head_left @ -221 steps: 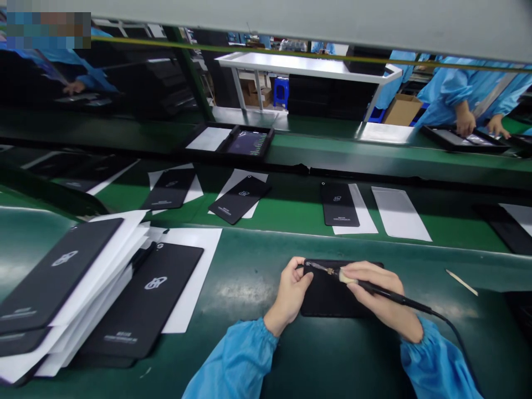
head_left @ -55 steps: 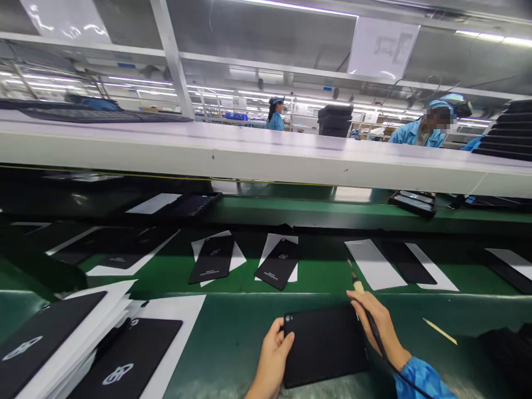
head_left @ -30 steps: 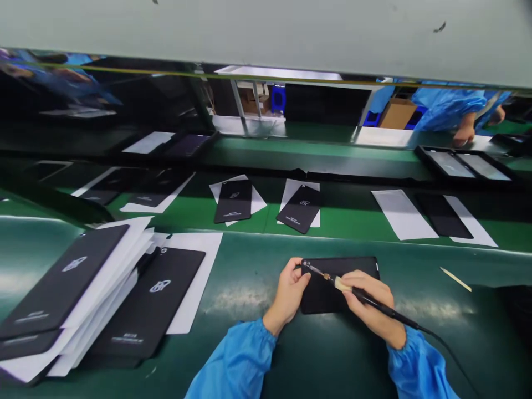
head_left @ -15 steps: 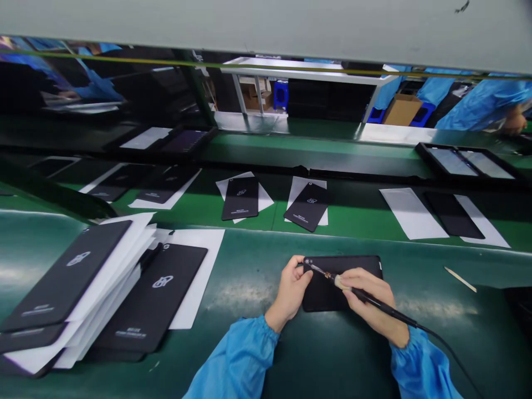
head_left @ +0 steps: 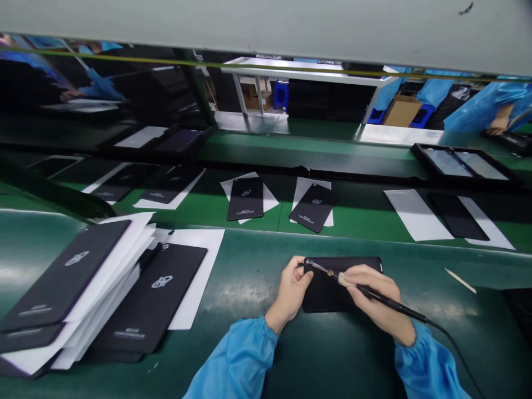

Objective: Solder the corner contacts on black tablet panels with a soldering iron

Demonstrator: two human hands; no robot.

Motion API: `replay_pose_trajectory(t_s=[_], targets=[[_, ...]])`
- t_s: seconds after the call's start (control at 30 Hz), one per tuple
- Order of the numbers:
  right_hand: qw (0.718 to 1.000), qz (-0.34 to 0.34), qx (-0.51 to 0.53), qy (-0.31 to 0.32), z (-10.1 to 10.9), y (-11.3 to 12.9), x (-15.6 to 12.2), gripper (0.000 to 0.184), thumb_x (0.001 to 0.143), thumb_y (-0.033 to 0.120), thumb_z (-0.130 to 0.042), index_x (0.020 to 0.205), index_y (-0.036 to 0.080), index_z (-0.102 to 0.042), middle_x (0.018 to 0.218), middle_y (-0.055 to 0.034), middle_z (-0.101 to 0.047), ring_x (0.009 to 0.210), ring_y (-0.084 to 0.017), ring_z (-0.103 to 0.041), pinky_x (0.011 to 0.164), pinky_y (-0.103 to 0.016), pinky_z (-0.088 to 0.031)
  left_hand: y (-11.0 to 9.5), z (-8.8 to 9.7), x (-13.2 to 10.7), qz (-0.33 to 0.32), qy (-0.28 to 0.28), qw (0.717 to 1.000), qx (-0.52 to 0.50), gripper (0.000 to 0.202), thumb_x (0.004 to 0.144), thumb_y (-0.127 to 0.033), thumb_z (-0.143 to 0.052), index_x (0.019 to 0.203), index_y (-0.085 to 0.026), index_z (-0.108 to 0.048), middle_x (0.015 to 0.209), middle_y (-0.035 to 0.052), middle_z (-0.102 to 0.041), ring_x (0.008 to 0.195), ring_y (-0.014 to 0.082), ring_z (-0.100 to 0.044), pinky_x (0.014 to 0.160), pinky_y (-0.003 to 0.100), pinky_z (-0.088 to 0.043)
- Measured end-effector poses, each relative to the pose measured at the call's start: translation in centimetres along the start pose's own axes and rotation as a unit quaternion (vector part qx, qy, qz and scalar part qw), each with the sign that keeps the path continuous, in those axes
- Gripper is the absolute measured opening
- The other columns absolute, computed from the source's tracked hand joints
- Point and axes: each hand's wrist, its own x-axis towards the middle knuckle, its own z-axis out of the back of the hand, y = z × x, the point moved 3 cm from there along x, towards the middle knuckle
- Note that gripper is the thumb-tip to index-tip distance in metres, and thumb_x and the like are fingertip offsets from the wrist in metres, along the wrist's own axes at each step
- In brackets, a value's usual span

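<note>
A thin black tablet (head_left: 328, 293) lies flat on the green bench in front of me. My left hand (head_left: 291, 285) pinches its left edge near the top corner between thumb and fingers. In my right hand (head_left: 376, 293) is a soldering iron (head_left: 385, 300), gripped like a pen, its cord trailing off to the lower right. The iron's metal tip slants left to the tablet's upper left corner, close to my left fingertips. Whether the tip touches the tablet I cannot tell.
Black tablets with white sheets (head_left: 106, 271) are stacked at the left. A wooden stick (head_left: 459, 280) lies to the right. Behind runs a green belt (head_left: 282, 213) carrying more tablets on sheets. Black trays (head_left: 461, 162) stand farther back. A co-worker's blue sleeve (head_left: 469, 113) shows at upper right.
My right hand and the soldering iron have shifted slightly right. Tablets on the belt have slid a little to the right. My left hand and the tablet stay in place.
</note>
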Motion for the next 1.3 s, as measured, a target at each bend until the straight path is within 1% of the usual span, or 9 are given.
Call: replay_pose_trajectory(t_s=[0.1,0.4,0.53,0.67,0.8,0.9,0.97,1.1,1.3], targets=[[1.000,0.005,-0.008,0.005,0.4,-0.1,0.4,0.019,0.086,0.012,-0.066,0.099,0.023,-0.075,0.095,-0.0064,-0.073,0.088,-0.019,-0.071,0.078,-0.031,-0.058,0.1,-0.1,-0.1,0.002,-0.001,1.000,-0.003,0.032,0.075,-0.027,-0.076,0.095,-0.019,-0.052,0.074,0.0003,-0.073,0.059,0.0141,-0.067,0.060,0.024,-0.051],[0.999,-0.011,-0.010,0.035,0.2,-0.6,1.5,0.015,0.089,0.018,-0.064,0.099,0.023,-0.074,0.096,-0.0075,-0.074,0.087,-0.019,-0.070,0.078,-0.032,-0.058,0.4,0.3,0.0,0.002,-0.009,1.000,-0.001,0.034,0.073,-0.029,-0.079,0.094,-0.020,-0.054,0.073,0.0005,-0.072,0.061,0.0143,-0.066,0.059,0.023,-0.050],[0.998,-0.027,-0.015,0.054,0.5,-0.5,2.1,0.012,0.089,0.023,-0.064,0.097,0.022,-0.074,0.094,-0.0073,-0.074,0.086,-0.018,-0.071,0.080,-0.032,-0.059,0.5,0.4,0.1,0.005,-0.005,1.000,0.004,0.034,0.073,-0.031,-0.079,0.094,-0.020,-0.054,0.074,0.0015,-0.073,0.059,0.0147,-0.066,0.057,0.022,-0.049],[0.998,-0.027,-0.011,0.053,0.5,-0.2,2.5,0.012,0.089,0.024,-0.065,0.095,0.022,-0.075,0.092,-0.0064,-0.075,0.084,-0.018,-0.071,0.079,-0.031,-0.059,0.6,0.6,0.1,0.000,0.001,1.000,0.014,0.032,0.074,-0.030,-0.078,0.093,-0.020,-0.054,0.072,0.0009,-0.072,0.058,0.0140,-0.065,0.056,0.022,-0.048],[0.999,-0.024,-0.019,0.028,0.6,0.1,1.9,0.011,0.089,0.022,-0.066,0.094,0.023,-0.075,0.091,-0.0051,-0.075,0.082,-0.018,-0.072,0.076,-0.030,-0.059,0.6,0.5,0.0,-0.003,0.006,1.000,0.019,0.030,0.077,-0.028,-0.075,0.094,-0.020,-0.053,0.073,0.0009,-0.073,0.058,0.0136,-0.065,0.058,0.022,-0.049],[0.998,-0.042,-0.038,-0.015,0.6,0.0,1.0,0.008,0.088,0.023,-0.067,0.090,0.024,-0.075,0.085,-0.0039,-0.075,0.079,-0.019,-0.073,0.072,-0.030,-0.060,0.4,0.3,0.0,-0.001,0.005,1.000,0.017,0.030,0.076,-0.028,-0.076,0.093,-0.020,-0.053,0.073,0.0002,-0.072,0.059,0.0142,-0.066,0.059,0.023,-0.051],[0.997,-0.055,-0.041,-0.029,0.5,-0.1,0.6,0.008,0.088,0.025,-0.067,0.087,0.024,-0.074,0.081,-0.0036,-0.075,0.077,-0.019,-0.073,0.070,-0.030,-0.060,0.4,0.2,0.0,0.000,0.002,1.000,0.015,0.031,0.075,-0.029,-0.077,0.093,-0.020,-0.053,0.073,-0.0003,-0.072,0.059,0.0144,-0.066,0.059,0.024,-0.051],[0.998,-0.060,-0.019,-0.023,0.0,-0.3,0.5,0.009,0.089,0.026,-0.066,0.088,0.023,-0.074,0.081,-0.0035,-0.075,0.074,-0.018,-0.072,0.070,-0.029,-0.060,0.4,0.2,0.0,0.002,-0.003,1.000,0.009,0.032,0.074,-0.028,-0.077,0.093,-0.020,-0.053,0.074,0.0000,-0.072,0.060,0.0143,-0.066,0.060,0.024,-0.051],[0.998,-0.054,-0.010,-0.018,-0.3,-0.5,0.7,0.009,0.089,0.023,-0.066,0.090,0.023,-0.074,0.084,-0.0032,-0.075,0.076,-0.018,-0.072,0.071,-0.029,-0.059,0.4,0.3,0.0,0.009,-0.001,1.000,0.000,0.034,0.072,-0.029,-0.080,0.093,-0.020,-0.053,0.075,0.0007,-0.072,0.061,0.0143,-0.067,0.059,0.023,-0.050]])
